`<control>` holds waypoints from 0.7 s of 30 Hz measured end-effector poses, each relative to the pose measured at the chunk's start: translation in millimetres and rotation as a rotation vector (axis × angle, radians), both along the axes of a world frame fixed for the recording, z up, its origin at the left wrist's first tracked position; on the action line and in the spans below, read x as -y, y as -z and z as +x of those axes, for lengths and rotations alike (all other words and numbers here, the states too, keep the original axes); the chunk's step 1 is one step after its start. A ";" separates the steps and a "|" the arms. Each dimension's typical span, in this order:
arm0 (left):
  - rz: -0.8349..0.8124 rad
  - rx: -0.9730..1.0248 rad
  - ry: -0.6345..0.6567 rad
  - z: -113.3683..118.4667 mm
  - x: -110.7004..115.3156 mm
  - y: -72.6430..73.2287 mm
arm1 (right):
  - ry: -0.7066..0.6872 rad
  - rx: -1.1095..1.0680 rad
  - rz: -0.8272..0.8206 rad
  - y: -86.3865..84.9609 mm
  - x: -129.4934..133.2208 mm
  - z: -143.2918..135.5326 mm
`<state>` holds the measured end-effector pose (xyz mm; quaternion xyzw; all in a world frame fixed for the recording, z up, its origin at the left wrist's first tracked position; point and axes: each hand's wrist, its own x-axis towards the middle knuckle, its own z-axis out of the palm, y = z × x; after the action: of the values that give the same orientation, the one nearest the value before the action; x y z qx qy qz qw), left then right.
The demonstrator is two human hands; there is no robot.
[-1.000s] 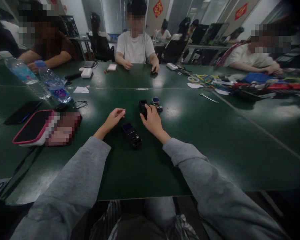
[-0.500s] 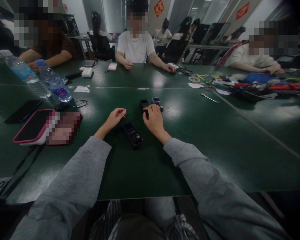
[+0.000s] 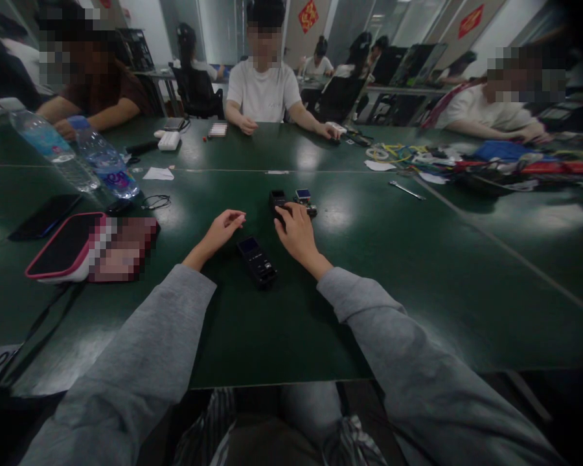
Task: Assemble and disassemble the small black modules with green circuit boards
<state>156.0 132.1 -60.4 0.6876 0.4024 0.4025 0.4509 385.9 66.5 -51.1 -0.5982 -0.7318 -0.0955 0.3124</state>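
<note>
A black handheld device with a small screen and buttons (image 3: pixel 256 262) lies on the green table between my forearms. Just beyond its upper left end rests my left hand (image 3: pixel 220 231), fingers loosely curled with the thumb close to the fingertips; I see nothing in it. My right hand (image 3: pixel 297 234) is spread, palm down, over the near end of a second black device (image 3: pixel 277 197). Its fingers hide part of that device, and whether they press on it I cannot tell. Right beside it sits a small gadget with a bright bluish screen (image 3: pixel 302 193), partly behind my fingers.
On the left are two water bottles (image 3: pixel 107 165), a dark phone (image 3: pixel 46 215), a pink-edged case (image 3: pixel 65 246) and a thin black cable (image 3: pixel 156 202). A wrench (image 3: pixel 407 189) and a heap of cables (image 3: pixel 495 165) lie to the right. People sit across the table.
My right hand has shifted slightly left and its fingers have spread. The second black device has slid a little away and left. My left hand and the nearer device have stayed put.
</note>
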 end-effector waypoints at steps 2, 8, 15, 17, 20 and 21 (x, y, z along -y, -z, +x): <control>0.000 0.005 0.007 -0.3 -0.5 0.4 | 0.008 -0.036 0.017 -0.8 0.7 -0.8; 0.001 0.019 0.000 -0.5 -0.9 0.3 | -0.087 -0.234 0.120 -15.7 21.2 -19.5; 0.010 0.069 0.006 0.8 -1.6 1.4 | -0.425 -0.174 0.102 -36.4 76.1 -47.3; 0.005 0.078 0.006 0.8 -1.2 1.3 | -0.461 -0.117 0.008 -35.3 85.4 -50.2; 0.000 0.076 0.004 0.5 0.6 -0.2 | -0.439 -0.117 -0.123 -29.5 90.3 -50.9; -0.001 0.073 0.004 0.4 1.3 -0.9 | -0.427 -0.127 -0.151 -27.5 90.7 -50.4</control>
<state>156.4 130.8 -59.5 0.6731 0.3846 0.4263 0.4662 335.5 -24.2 -23.6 -0.4564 -0.8256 0.0657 0.3253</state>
